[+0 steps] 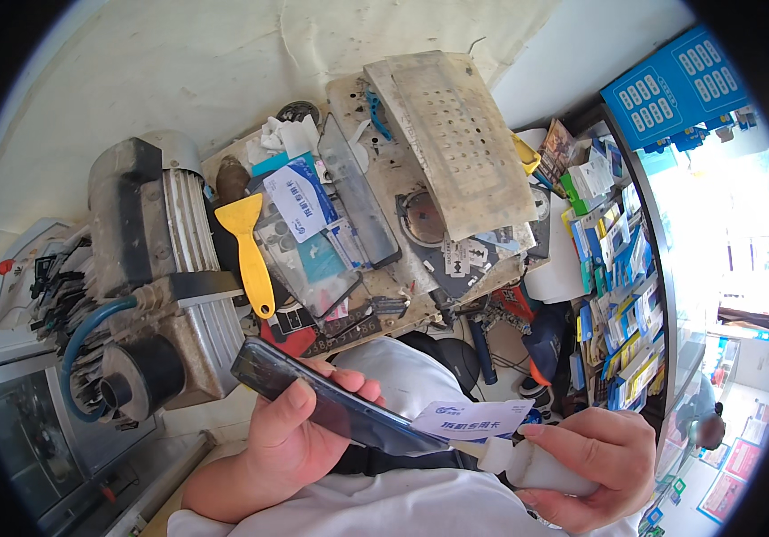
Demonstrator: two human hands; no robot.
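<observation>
My left hand (281, 434) grips a dark smartphone (358, 421) tilted in front of me, thumb along its side. A white-and-blue card (472, 413) lies at the phone's right end, apparently against its edge. My right hand (604, 456) is closed round a small white plastic bottle (537, 467) with a squared top, just beside that end. Its index fingertip is at the card's corner. Whether the card is wedged into the phone or only resting on it, I cannot tell.
The cluttered bench holds a yellow scraper (250, 259), another card (299, 197), a perforated metal plate (447, 134) and razor blades. A motorised machine (143, 277) stands left. Packets (617, 304) fill a rack at the right. A person (707, 421) appears beyond the glass.
</observation>
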